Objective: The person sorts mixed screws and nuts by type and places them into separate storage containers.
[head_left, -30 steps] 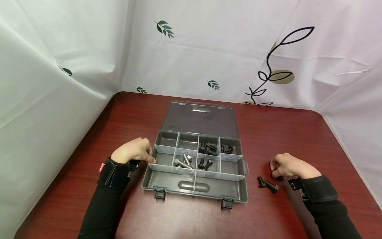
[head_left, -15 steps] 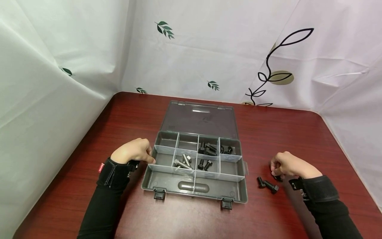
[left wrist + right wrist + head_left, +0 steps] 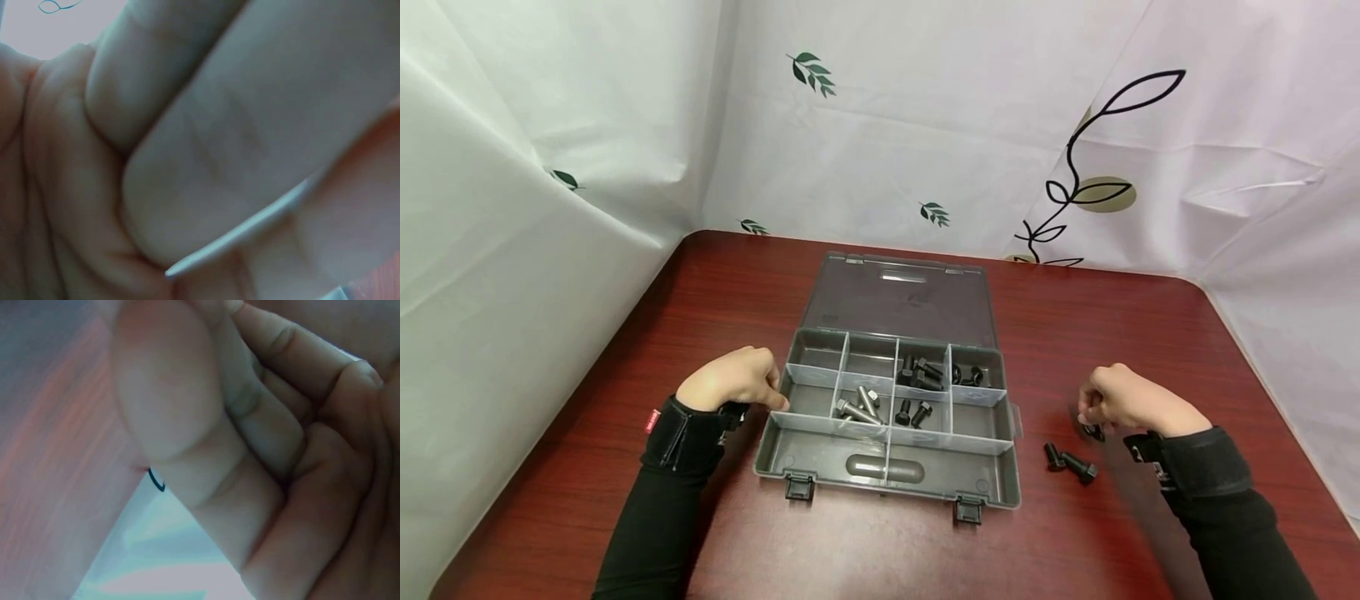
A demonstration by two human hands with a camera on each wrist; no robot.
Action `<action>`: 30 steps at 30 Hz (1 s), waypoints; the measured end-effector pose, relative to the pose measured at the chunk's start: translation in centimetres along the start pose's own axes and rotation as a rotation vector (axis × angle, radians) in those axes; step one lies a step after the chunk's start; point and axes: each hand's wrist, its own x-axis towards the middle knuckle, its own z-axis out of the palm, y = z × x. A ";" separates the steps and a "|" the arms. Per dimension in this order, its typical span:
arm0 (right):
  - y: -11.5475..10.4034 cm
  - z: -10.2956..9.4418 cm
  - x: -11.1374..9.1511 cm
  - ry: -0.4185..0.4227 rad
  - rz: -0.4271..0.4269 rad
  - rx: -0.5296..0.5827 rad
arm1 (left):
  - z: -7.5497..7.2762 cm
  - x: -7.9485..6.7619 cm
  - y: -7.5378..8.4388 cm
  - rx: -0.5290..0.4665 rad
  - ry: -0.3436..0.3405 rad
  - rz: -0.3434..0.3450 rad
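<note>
In the head view, my left hand (image 3: 733, 382) grips the left wall of a grey compartment box (image 3: 808, 450), thumb over its rim. My right hand (image 3: 1138, 402), off to the box's right, pinches a small black ring (image 3: 1093, 432) between thumb and curled fingers; they partly hide it. Two loose black bolts (image 3: 1078, 467) lie on the table just left of and below that hand. Inside the box are silver bolts (image 3: 859, 411), black bolts (image 3: 923, 374) in two compartments, and black rings (image 3: 975, 376) at the back right. Both wrist views are filled mostly by curled fingers.
The box's see-through lid (image 3: 898, 296) is folded back flat behind it, and two black latches (image 3: 967, 510) stick out at the front. White patterned cloth (image 3: 865, 150) hangs around the reddish-brown table (image 3: 730, 275).
My right hand has drawn slightly up and away from the loose bolts, and the black ring has come up with it. The left hand stays at the box wall.
</note>
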 end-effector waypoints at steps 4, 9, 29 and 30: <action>-0.4 -0.3 0.0 0.002 -0.008 -0.007 | 0.0 0.0 0.1 -0.001 -0.006 -0.007; -0.9 -0.8 0.1 0.005 -0.019 -0.024 | 0.0 -0.1 0.0 -0.002 -0.006 -0.004; -3.1 -3.0 1.5 0.061 -0.098 -0.096 | 0.1 0.1 -0.1 -0.002 0.001 0.016; -3.2 -3.1 1.6 0.064 -0.102 -0.102 | 0.1 0.1 -0.1 -0.001 0.002 0.017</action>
